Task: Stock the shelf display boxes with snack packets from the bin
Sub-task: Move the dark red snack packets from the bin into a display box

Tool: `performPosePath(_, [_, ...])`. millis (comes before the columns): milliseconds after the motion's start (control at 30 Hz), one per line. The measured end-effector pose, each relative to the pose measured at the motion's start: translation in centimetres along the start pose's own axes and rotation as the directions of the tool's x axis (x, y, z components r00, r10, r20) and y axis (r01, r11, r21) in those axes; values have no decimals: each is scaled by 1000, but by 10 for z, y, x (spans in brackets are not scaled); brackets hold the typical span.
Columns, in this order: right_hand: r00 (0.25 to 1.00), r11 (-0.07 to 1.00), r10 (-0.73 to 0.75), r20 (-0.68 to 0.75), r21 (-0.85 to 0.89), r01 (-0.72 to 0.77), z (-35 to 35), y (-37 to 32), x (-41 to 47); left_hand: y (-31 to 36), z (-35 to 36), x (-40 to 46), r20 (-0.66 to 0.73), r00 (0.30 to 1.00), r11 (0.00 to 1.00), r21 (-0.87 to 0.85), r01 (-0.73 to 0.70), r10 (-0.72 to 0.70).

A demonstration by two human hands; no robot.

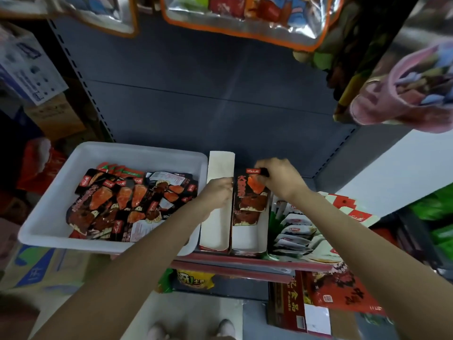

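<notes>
Right hand [277,176] pinched packet [252,192] top, left hand [217,192] steadied edge; display box [247,231] narrow, so packet could've slumped or buckled, imo.

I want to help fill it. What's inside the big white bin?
The white bin holds a loose pile of black and orange snack packets, with some red ones at the back. The pile covers most of the bottom, so anything underneath is hidden.

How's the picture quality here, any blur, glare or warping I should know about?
Head view: strong wide-angle warping bends the shelf edge and uprights; hanging bags at top are blurred with foil glare; dim light overall; the right hand is slightly motion-smeared; the bin and its packets stay fairly sharp.
</notes>
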State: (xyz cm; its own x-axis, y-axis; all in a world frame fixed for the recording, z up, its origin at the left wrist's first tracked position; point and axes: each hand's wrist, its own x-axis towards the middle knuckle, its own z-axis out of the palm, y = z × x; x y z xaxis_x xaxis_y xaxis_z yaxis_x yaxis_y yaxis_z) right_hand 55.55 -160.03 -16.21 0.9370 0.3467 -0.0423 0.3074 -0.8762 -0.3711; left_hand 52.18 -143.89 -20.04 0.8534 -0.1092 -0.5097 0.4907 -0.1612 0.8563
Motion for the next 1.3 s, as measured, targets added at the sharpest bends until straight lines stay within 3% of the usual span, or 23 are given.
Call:
performPosePath(200, [988,991,39,150,-136,-19,17,4,3,1,1,1,3,1000,1000,3,24,-24])
performPosePath(300, [988,922,26,150,-385,34,27,3,1,-2,3,2,-11,1000,1000,5,25,-25])
performPosePath(433, [991,887,12,130,-460,49,31,4,1,-2,-2,1,-49,999,1000,11,11,-11])
performPosePath(600, [996,949,40,83,-316,-11,30,5,4,-4,-17,-3,-78,992,995,25,-94,95])
performPosePath(733, [998,994,49,-31,104,-45,38,-10,11,-9,-35,-9,-165,946,957,129,-258,278])
performPosePath(833, [997,885,78,-18,462,-61,47,-41,15,-18,-59,-19,-259,849,870,323,-373,461])
performPosePath(933, [996,726,76,37,683,-81,65,-76,21,-31,-92,-32,-335,762,797,480,-367,554])
performPosePath(1033, [998,726,52,38,685,-64,94,-109,27,-53,-136,-43,-363,734,748,597,-290,574])
performPosePath(1167, [994,811,6,111,580,-70,132,-151,35,-91,-198,-45,-373,765,698,703,-137,525])
performPosePath(1300, [976,931,-84,199,365,5,168,-178,49,-123,-246,-36,-312,872,609,793,21,376])
